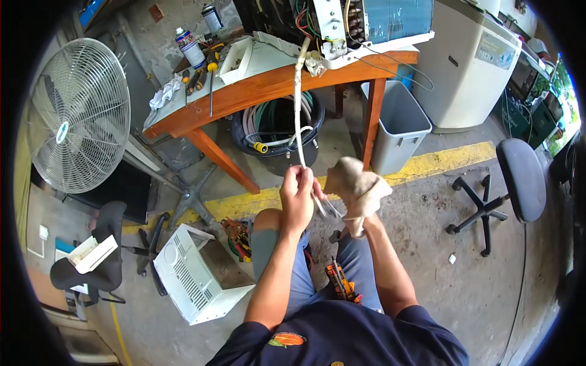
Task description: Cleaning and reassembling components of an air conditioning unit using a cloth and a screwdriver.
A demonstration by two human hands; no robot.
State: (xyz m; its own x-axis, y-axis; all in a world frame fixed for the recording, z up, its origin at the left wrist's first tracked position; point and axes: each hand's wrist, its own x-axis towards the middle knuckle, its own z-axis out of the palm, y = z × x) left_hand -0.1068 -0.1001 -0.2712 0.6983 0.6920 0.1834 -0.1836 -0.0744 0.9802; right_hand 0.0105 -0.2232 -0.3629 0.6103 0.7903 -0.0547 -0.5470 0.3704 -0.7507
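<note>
My left hand (297, 198) is closed around a white cable (298, 116), which hangs down from an opened appliance with metal fins (400, 18) on the workbench. Below the left fingers the end of the cable shows, with blurred thin strands (330, 211) next to it. A beige rag (356, 186) is bunched in my right hand (356, 227) and hides most of its fingers. The two hands are close together above my knees, and the rag is just right of the cable's end.
Screwdrivers (212, 61), spray cans (190, 49) and a white tray (236, 61) lie on the orange-edged bench (256, 94). Beneath it stands a black tub of hoses (244, 143). A grey bin (400, 125), a fan (79, 116), a white casing (189, 274) and a chair (520, 180) stand around.
</note>
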